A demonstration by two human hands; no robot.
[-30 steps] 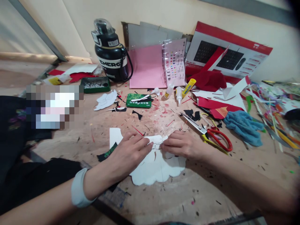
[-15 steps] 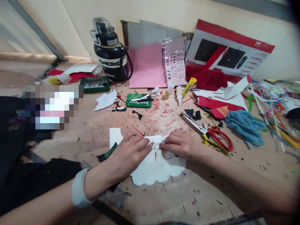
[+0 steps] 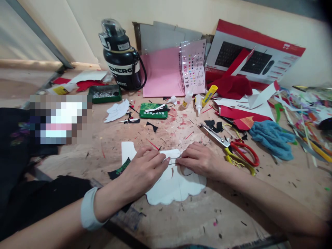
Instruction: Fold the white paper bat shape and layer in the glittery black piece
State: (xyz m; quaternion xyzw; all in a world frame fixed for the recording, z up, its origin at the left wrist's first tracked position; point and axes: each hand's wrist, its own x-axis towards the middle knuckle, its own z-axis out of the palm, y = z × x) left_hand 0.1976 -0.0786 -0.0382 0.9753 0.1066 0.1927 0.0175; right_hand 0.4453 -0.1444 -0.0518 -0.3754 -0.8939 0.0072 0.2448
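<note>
A white paper cut-out [image 3: 173, 192] with a scalloped near edge lies on the table under both hands. My left hand [image 3: 149, 166] rests over its left side, fingers bent and pinching one end of a small, dark-edged white paper strip [image 3: 172, 162]. From the right, my right hand [image 3: 198, 159] pinches the strip's other end with thumb and fingertips. The strip is partly hidden by the fingers. Beside my left wrist lies a dark scrap with green glitter [image 3: 122, 167].
Scissors with red and yellow handles [image 3: 230, 147] lie open at right, near a blue cloth [image 3: 272, 138]. Glue bottles, a yellow glue stick [image 3: 209, 96] and a green tin lid [image 3: 153, 111] stand farther back. A black bottle [image 3: 121, 65] is behind them. Paper scraps litter the table.
The fingertips of my right hand have shifted slightly along the small strip, which now shows less between the hands. My left hand stays nearly still.
</note>
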